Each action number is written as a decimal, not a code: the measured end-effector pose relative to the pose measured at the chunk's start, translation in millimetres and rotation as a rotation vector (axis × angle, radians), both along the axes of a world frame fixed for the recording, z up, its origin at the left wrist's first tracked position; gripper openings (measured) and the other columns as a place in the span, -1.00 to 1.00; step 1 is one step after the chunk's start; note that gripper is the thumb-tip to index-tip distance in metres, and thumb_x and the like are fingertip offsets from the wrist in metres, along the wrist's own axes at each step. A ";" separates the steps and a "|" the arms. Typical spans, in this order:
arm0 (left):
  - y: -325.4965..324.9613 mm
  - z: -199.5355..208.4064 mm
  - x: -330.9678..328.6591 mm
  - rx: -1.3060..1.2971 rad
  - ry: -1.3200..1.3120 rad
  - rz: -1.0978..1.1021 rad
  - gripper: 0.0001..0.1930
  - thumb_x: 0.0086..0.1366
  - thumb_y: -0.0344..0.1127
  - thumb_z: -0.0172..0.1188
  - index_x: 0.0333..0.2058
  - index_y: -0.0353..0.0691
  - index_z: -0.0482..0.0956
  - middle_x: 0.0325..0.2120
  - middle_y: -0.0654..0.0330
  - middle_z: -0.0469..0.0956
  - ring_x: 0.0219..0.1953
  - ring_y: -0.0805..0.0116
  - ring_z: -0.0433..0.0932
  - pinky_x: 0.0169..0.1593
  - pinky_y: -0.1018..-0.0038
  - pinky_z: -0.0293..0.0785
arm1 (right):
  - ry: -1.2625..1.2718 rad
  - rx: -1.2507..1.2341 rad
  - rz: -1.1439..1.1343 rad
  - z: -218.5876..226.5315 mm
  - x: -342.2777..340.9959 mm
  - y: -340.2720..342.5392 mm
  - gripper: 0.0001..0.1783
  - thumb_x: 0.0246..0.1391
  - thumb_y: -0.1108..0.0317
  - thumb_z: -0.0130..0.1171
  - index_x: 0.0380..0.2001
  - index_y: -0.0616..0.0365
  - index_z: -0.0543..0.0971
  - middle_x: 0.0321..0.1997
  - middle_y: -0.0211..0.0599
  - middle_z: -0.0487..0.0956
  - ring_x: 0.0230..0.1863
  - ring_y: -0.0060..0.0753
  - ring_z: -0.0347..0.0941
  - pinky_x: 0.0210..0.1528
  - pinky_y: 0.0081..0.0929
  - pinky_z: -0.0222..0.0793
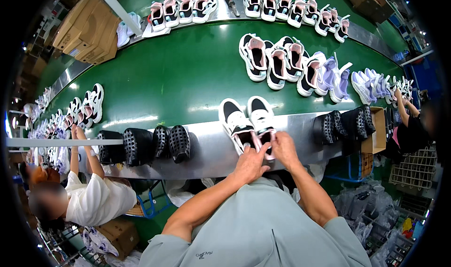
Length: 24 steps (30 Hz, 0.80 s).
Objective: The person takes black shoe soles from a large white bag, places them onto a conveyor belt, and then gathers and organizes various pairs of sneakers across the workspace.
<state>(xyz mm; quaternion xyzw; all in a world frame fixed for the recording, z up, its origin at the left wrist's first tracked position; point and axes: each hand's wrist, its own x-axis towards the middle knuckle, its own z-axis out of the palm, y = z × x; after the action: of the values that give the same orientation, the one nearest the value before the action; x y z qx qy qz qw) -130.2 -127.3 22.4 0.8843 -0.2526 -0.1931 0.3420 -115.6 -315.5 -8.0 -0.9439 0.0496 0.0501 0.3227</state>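
Two black-and-white sneakers with pink linings lie side by side on the metal strip in front of me, toes pointing away: a left one (232,119) and a right one (261,116). My left hand (250,165) is at their heels, its fingers closed at the left sneaker's opening and its thumb reaching toward the right sneaker. Around the heel collar of the right sneaker, my right hand (284,149) is closed, fingers bent. My fingertips are partly hidden by the collars.
Beyond the metal strip (206,142) runs a green belt (164,79) carrying several sneakers (277,67). Black studded blocks stand left (137,147) and right (324,128). A screwdriver (230,4) lies on the far ledge. Co-workers sit left (96,192) and right (408,131).
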 end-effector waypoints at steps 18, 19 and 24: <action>177.9 19.5 219.8 0.441 -0.396 0.267 -0.69 0.11 -0.15 0.42 -0.27 -0.25 0.68 -0.46 -0.13 0.59 -0.32 -0.12 0.57 -0.20 0.07 0.54 | -0.078 -0.551 -0.105 10.5 208.6 -118.9 -0.22 0.01 0.06 0.40 0.31 -0.11 0.38 -0.04 0.18 0.54 -0.03 0.18 0.45 0.08 -0.06 0.38; 208.8 12.2 227.4 0.484 -0.400 0.250 -0.69 0.09 -0.17 0.43 -0.26 -0.23 0.68 -0.45 -0.14 0.60 -0.30 -0.12 0.56 -0.16 0.05 0.52 | 0.016 -0.632 -0.077 8.3 222.4 -116.7 -0.22 0.02 0.02 0.39 0.31 -0.14 0.38 -0.06 0.18 0.56 -0.04 0.18 0.46 0.06 -0.07 0.39; 333.0 -27.2 222.1 0.544 -0.159 0.246 -0.70 0.10 -0.16 0.44 -0.29 -0.24 0.67 -0.38 -0.06 0.62 -0.20 -0.08 0.55 -0.11 0.07 0.49 | -0.167 -0.661 -0.142 -34.7 259.1 -146.1 -0.57 0.16 -0.07 0.24 -0.11 0.01 0.64 -0.33 0.04 0.64 -0.30 0.09 0.58 -0.22 -0.03 0.51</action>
<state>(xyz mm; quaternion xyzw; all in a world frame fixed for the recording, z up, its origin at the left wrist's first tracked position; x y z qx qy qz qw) 92.0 205.7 -4.8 0.9797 -0.1088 -0.1410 0.0925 143.5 -461.6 -42.7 -0.9924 0.1020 -0.0688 0.0050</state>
